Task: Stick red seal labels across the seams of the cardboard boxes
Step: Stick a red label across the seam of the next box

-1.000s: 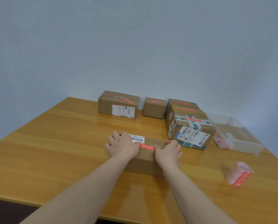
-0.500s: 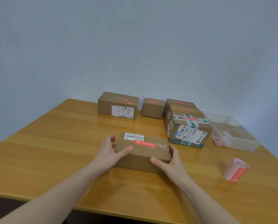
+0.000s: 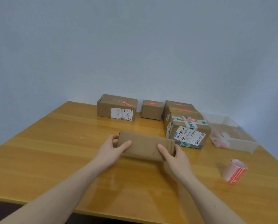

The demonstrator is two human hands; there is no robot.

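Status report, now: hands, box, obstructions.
Left hand and right hand grip the box ends. Plain face showing. Nothing in the way.

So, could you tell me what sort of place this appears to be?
Probably a small parcel-packing desk: sealed cardboard boxes with shipping labels line a wooden table against a bare wall, beside a roll of red seal labels.
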